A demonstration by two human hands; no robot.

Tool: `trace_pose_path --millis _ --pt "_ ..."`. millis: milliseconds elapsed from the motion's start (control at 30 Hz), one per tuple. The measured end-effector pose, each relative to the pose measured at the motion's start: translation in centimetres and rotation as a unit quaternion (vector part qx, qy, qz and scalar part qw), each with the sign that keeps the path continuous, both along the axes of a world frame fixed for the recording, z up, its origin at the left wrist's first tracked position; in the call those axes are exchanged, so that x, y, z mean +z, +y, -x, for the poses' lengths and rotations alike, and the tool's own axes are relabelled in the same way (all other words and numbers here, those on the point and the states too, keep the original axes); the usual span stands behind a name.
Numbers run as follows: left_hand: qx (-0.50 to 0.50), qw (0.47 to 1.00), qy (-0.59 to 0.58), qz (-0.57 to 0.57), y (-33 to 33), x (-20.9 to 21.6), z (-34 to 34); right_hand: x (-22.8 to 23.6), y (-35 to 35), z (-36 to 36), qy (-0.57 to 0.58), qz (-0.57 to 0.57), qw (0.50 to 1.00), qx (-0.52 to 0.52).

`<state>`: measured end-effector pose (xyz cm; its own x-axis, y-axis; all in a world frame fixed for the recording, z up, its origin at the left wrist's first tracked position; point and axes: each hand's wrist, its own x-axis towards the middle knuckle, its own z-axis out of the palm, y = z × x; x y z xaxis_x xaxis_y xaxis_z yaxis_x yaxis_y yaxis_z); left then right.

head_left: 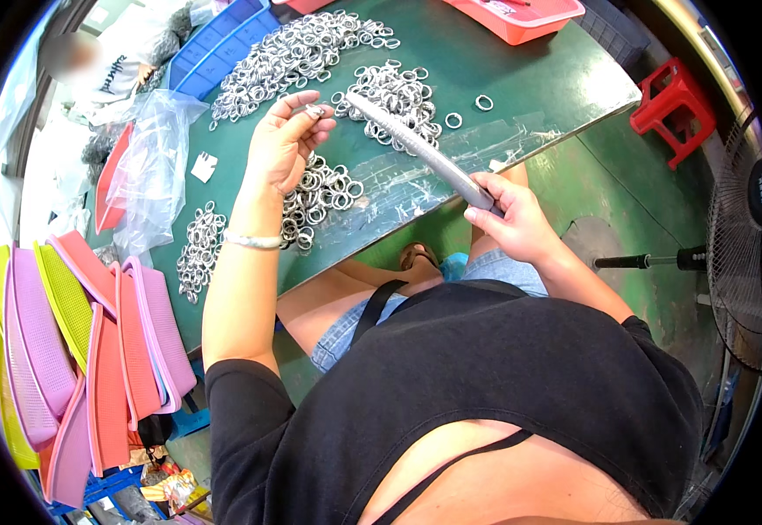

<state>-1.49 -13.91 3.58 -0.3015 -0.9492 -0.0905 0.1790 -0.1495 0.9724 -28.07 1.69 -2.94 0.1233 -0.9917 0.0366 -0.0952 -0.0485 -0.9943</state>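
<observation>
At your left, a bunch of purple, green and red plastic baskets (112, 385) stands on edge, packed so closely that you can't see into most of them. Farther off, a crumpled clear bag (155, 179) covers part of a red tray (110, 188), whose inside you can't make out. A small pile of metal rings (199, 254) lies near the left edge of the green table (477, 61); beyond it sits a blue bin (223, 45), cut off at the far side, beside a big ring heap (298, 54). Your left hand (286, 144) has its grip pinched on a small silvery piece (314, 111), mostly hidden by your fingers, above the table. Your forearm partly covers another ring cluster (321, 194). To the right, a tapered grey rod (425, 150) slants across a further ring pile (398, 92), hiding some of it; your right hand (517, 214) has its grip closed around the near end. At the far right, a shallow red container (521, 24) is cut off; its small contents are unclear.
</observation>
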Motion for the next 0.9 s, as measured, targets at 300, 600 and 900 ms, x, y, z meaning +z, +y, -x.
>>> trace_pose_path --millis 300,600,900 --pt "0.029 0.994 -0.003 0.104 3.0 -0.7 1.2 2.2 1.1 -0.9 0.121 0.062 0.991 0.012" --pt "0.036 0.991 0.034 0.121 5.1 -1.0 0.9 2.8 1.4 -1.4 0.163 0.056 0.985 -0.008" --pt "-0.054 0.984 0.159 0.064 6.1 -1.3 0.4 3.3 2.1 -1.4 0.157 0.071 0.985 0.016"
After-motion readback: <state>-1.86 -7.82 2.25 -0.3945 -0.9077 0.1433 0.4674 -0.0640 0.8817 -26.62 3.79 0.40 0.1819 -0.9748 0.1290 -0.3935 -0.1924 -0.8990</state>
